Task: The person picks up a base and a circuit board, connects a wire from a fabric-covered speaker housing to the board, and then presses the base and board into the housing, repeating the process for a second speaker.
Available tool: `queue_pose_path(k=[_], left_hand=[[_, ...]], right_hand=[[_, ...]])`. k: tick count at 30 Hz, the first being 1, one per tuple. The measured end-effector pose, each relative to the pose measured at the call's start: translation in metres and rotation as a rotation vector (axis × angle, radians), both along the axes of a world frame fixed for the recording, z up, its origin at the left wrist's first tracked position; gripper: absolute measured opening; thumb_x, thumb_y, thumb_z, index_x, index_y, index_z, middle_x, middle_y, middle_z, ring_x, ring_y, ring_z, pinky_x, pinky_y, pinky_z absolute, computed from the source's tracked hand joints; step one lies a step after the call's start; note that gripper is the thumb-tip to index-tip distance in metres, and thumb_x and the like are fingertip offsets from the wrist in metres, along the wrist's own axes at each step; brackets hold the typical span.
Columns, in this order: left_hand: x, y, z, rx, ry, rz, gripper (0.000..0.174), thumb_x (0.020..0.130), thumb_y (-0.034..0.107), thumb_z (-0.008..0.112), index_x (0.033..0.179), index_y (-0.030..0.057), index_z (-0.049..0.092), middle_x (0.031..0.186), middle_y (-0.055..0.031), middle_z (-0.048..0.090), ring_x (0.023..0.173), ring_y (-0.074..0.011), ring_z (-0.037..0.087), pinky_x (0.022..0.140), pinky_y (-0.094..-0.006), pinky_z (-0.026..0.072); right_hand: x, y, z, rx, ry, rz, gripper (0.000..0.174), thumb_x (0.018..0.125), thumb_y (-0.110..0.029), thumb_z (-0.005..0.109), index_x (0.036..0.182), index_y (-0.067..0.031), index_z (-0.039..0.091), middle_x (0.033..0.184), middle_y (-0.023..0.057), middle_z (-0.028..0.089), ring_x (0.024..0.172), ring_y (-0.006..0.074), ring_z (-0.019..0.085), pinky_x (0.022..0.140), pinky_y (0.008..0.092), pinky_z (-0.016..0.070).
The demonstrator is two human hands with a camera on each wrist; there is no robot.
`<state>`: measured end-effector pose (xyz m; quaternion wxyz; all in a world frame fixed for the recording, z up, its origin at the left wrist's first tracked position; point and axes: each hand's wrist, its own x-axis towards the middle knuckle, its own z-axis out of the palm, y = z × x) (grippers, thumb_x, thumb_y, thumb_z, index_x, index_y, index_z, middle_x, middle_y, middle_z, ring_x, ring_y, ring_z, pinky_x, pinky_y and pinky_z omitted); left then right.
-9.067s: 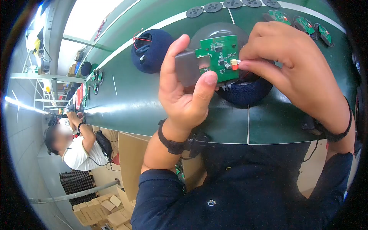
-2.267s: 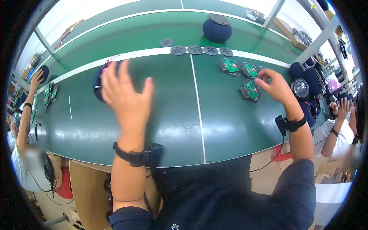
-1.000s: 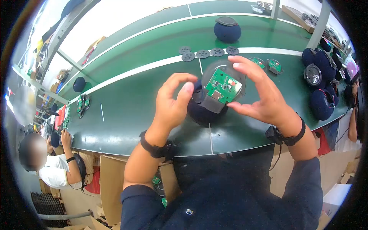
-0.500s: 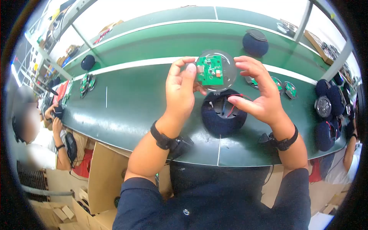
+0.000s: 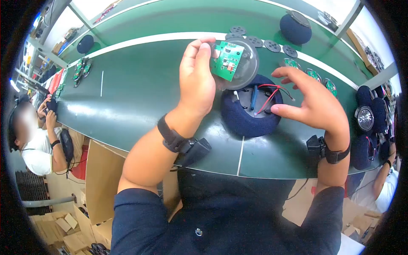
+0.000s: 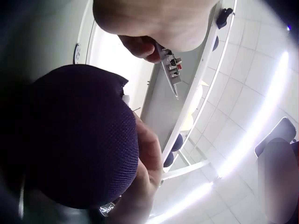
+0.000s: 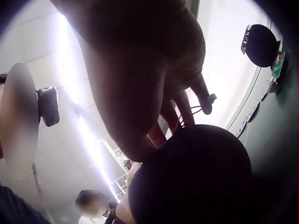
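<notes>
In the head view my left hand (image 5: 197,80) grips a green circuit board (image 5: 228,59) mounted on a round clear plastic cover (image 5: 247,63). It holds this just above a dark blue fabric-covered speaker housing (image 5: 248,121), whose open top faces up. Inside are a blue part (image 5: 254,97) and red and black wires (image 5: 270,91) that trail over the rim. At the housing's right side my right hand (image 5: 316,102) has its thumb and fingers spread apart beside the wires. The left wrist view shows the board (image 6: 174,70) nearly edge-on past the hand, with the housing (image 6: 88,140) below.
Several black perforated discs (image 5: 272,46) lie along the white line. More circuit boards on covers (image 5: 313,75) sit at the right, near stacked blue housings (image 5: 364,95). A lidded housing (image 5: 296,29) stands farther back. People work at both sides.
The board and its cover went from my right hand to my left. The housing has come from the left to the front middle. My right hand is now beside its wires.
</notes>
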<state>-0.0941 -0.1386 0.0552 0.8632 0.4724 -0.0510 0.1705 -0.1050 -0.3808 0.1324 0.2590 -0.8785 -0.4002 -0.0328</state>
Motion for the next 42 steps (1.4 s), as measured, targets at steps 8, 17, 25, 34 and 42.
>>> queue_pose_path(k=[8, 17, 25, 34, 42], left_hand=[[-0.004, -0.002, -0.001, 0.026, 0.101, -0.104, 0.019, 0.105, 0.017, 0.048, 0.112, 0.0055, 0.061, 0.092, -0.002, 0.058, 0.086, -0.0084, 0.057, 0.077, -0.0245, 0.0499], [-0.002, -0.002, -0.003, 0.072, 0.059, -0.101, 0.021, 0.107, 0.023, 0.045, 0.117, 0.009, 0.056, 0.096, -0.0015, 0.056, 0.08, -0.0118, 0.06, 0.063, -0.0281, 0.0522], [-0.008, -0.005, 0.001, 0.097, -0.035, -0.044, 0.02, 0.107, 0.023, 0.044, 0.121, 0.0106, 0.052, 0.093, -0.0014, 0.056, 0.077, -0.0109, 0.062, 0.056, -0.0276, 0.0527], [-0.014, -0.006, 0.003, 0.114, -0.168, 0.0, 0.021, 0.105, 0.018, 0.052, 0.121, 0.0057, 0.053, 0.098, -0.0033, 0.063, 0.084, -0.0073, 0.061, 0.07, -0.0225, 0.0518], [-0.007, -0.002, -0.001, 0.116, -0.134, 0.057, 0.021, 0.105, 0.022, 0.051, 0.122, 0.0092, 0.053, 0.096, -0.0029, 0.062, 0.081, -0.0093, 0.062, 0.064, -0.0253, 0.055]], right_hand=[[0.009, -0.01, -0.001, 0.0, 0.218, -0.117, 0.064, 0.074, -0.031, 0.085, 0.124, -0.0033, 0.057, 0.112, 0.0128, 0.065, 0.103, 0.0277, 0.063, 0.093, 0.0391, 0.0491], [0.009, -0.009, -0.001, 0.029, 0.016, 0.116, 0.04, 0.08, -0.014, 0.077, 0.117, -0.0066, 0.064, 0.108, 0.0137, 0.062, 0.101, 0.0306, 0.061, 0.089, 0.0372, 0.049], [-0.004, -0.005, 0.003, -0.07, -0.019, 0.065, 0.018, 0.081, -0.005, 0.069, 0.098, -0.0026, 0.068, 0.094, 0.0141, 0.056, 0.091, 0.0336, 0.058, 0.08, 0.0395, 0.0482], [-0.017, 0.012, -0.001, -0.133, -0.322, 0.021, 0.016, 0.081, -0.005, 0.068, 0.097, -0.0051, 0.063, 0.086, 0.012, 0.056, 0.085, 0.0311, 0.059, 0.073, 0.0415, 0.0482], [-0.029, 0.022, -0.005, 0.012, -0.415, -0.007, 0.019, 0.08, -0.004, 0.071, 0.098, -0.0055, 0.067, 0.097, 0.0104, 0.07, 0.08, 0.0299, 0.064, 0.068, 0.0383, 0.0506]])
